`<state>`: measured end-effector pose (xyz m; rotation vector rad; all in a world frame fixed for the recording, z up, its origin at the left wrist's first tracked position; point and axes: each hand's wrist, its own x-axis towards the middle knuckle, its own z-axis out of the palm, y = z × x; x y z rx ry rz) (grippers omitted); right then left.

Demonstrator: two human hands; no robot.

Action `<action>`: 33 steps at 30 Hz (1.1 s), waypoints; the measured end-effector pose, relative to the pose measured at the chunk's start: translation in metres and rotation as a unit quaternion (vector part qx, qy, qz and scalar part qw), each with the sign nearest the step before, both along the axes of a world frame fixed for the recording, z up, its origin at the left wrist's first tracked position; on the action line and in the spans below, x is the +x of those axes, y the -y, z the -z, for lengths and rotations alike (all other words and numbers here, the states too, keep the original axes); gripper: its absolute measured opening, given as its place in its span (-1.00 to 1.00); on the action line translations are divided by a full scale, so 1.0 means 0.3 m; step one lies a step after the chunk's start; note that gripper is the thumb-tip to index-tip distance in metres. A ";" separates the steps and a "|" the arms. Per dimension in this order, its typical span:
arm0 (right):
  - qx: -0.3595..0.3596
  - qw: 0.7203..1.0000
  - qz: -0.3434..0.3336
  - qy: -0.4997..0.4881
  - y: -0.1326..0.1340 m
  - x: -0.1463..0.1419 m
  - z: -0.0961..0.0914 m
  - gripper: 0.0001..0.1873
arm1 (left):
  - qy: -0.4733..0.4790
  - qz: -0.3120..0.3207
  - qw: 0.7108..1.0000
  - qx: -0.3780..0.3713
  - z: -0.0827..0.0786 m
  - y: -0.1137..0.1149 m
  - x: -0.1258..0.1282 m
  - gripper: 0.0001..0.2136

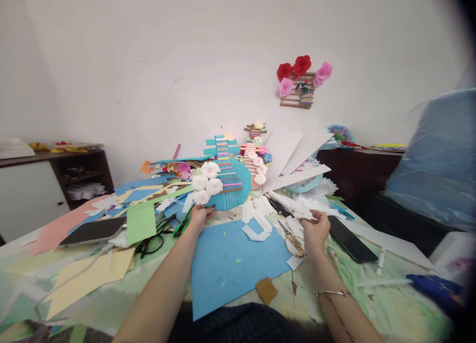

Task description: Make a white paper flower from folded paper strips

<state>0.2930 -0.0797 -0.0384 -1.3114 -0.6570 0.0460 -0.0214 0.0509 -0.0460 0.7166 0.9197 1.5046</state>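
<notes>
Paper guitar [227, 184] | left hand [202, 217] grips base | right hand [316, 230] half-open

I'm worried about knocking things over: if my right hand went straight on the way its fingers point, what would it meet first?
Probably the white paper scraps just beyond the right hand; the scissors lie beside it, not ahead. Depth is hard to judge.
</notes>
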 end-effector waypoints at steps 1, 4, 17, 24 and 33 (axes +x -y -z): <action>0.002 1.000 -0.004 0.017 -0.006 -0.001 0.005 -0.70 | -0.001 0.002 1.000 0.000 0.003 -0.002 0.001 -0.73; -0.022 0.997 -0.063 0.026 -0.025 -0.013 0.019 -0.74 | -0.003 0.001 1.000 0.001 0.007 -0.006 0.003 -0.72; -0.030 0.976 -0.210 0.041 -0.023 -0.067 0.013 -0.68 | 0.005 -0.051 0.999 0.000 0.025 -0.050 -0.014 -0.75; -0.007 0.969 -0.230 0.087 -0.016 -0.085 0.010 -0.69 | 0.018 -0.059 0.998 0.003 0.020 -0.049 -0.026 -0.76; 0.144 0.963 -0.171 0.153 0.184 -0.145 -0.209 -0.81 | 0.040 -0.073 0.997 0.000 0.018 -0.046 -0.023 -0.73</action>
